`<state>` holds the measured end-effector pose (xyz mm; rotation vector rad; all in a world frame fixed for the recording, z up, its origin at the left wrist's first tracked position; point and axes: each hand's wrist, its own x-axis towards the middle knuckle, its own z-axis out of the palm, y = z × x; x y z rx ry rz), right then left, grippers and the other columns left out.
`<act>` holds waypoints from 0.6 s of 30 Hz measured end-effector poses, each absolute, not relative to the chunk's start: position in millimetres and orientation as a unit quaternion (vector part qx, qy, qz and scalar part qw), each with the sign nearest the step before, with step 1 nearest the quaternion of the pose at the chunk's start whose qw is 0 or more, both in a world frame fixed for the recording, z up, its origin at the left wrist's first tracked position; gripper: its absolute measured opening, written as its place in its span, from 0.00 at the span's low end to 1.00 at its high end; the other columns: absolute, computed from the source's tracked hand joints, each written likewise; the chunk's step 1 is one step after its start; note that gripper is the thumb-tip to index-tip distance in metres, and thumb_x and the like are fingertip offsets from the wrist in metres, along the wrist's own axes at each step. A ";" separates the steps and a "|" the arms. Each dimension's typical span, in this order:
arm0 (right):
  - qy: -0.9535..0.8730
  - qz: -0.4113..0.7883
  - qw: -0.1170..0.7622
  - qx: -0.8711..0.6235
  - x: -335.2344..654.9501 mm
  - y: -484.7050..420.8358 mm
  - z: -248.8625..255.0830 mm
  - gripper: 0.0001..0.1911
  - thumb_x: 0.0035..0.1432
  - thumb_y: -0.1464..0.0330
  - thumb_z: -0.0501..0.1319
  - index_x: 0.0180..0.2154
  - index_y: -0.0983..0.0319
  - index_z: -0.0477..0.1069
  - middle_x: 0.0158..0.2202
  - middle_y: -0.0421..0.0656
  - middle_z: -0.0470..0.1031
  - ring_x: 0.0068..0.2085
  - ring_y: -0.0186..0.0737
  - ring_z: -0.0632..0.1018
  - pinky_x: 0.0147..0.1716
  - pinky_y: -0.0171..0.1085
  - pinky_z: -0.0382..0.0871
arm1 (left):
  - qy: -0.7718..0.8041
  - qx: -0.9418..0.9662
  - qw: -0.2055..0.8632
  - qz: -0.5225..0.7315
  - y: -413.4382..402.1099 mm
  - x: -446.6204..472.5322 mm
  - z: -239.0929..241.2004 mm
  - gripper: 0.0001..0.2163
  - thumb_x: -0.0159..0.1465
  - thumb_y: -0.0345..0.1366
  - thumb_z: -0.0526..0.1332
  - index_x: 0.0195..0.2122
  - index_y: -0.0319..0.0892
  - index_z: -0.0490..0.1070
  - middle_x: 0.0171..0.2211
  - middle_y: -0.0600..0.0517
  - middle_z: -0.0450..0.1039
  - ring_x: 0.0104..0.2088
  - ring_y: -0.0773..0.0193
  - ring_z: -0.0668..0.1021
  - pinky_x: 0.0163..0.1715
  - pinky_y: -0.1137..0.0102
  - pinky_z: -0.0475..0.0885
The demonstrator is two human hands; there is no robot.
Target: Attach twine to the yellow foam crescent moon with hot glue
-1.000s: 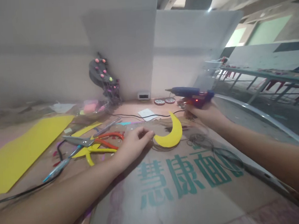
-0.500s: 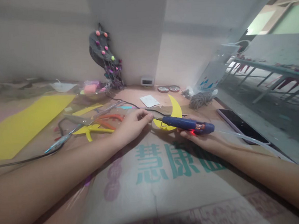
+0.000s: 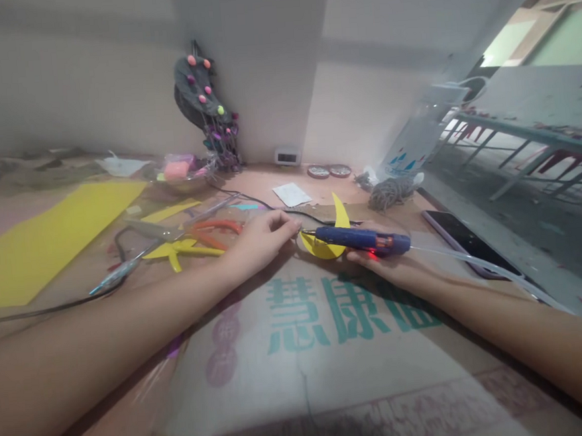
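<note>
My right hand (image 3: 378, 258) is wrapped round a blue hot glue gun (image 3: 355, 238), which has a red light and a clear glue stick (image 3: 463, 254) running out of its back. The gun's dark nozzle points left at my left fingertips. My left hand (image 3: 277, 232) is closed in a pinch at the left horn of a yellow crescent (image 3: 329, 250), whose other horn rises behind the gun. The gun's body covers part of the crescent. Exactly what lies between the left fingertips is partly hidden.
Printed cardboard (image 3: 302, 376) lies beneath my hands. Orange-handled scissors (image 3: 217, 231), yellow-handled pliers (image 3: 193, 249) and a yellow sheet (image 3: 48, 241) are at left. A phone (image 3: 467, 242) and grey yarn (image 3: 391, 193) are at right. A decorated grey crescent (image 3: 195, 95) stands against the wall.
The glue gun has shifted slightly left, and the crescent has turned and dropped a little beside its nozzle. My left hand keeps its pinch in nearly the same place.
</note>
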<state>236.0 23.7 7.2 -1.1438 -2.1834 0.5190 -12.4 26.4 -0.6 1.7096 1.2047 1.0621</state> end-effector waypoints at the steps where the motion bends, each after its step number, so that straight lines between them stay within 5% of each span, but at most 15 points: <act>1: -0.829 0.196 0.305 -0.426 236.0 23.6 7.1 0.11 0.55 0.56 0.62 0.35 0.55 0.70 0.35 0.43 0.77 0.36 0.49 0.77 0.37 0.49 0.74 | 0.473 0.672 0.389 0.417 26.4 -12.5 -0.8 0.13 0.63 0.45 0.57 0.28 0.40 0.67 0.24 0.55 0.69 0.26 0.67 0.72 0.29 0.72 0.66; 9: -0.826 0.195 0.289 -0.443 236.0 22.6 5.0 0.13 0.55 0.54 0.63 0.35 0.56 0.71 0.33 0.44 0.77 0.34 0.49 0.76 0.33 0.48 0.74 | 0.476 0.682 0.374 0.410 27.9 -12.4 -4.0 0.14 0.63 0.45 0.58 0.27 0.41 0.68 0.24 0.54 0.70 0.27 0.66 0.73 0.29 0.72 0.66; 18: -0.818 0.198 0.284 -0.459 237.1 23.9 0.9 0.12 0.54 0.55 0.64 0.36 0.55 0.72 0.37 0.44 0.77 0.39 0.52 0.76 0.40 0.52 0.74 | 0.483 0.682 0.372 0.405 27.4 -12.5 -2.1 0.14 0.63 0.45 0.58 0.27 0.40 0.68 0.23 0.54 0.71 0.25 0.67 0.71 0.27 0.73 0.63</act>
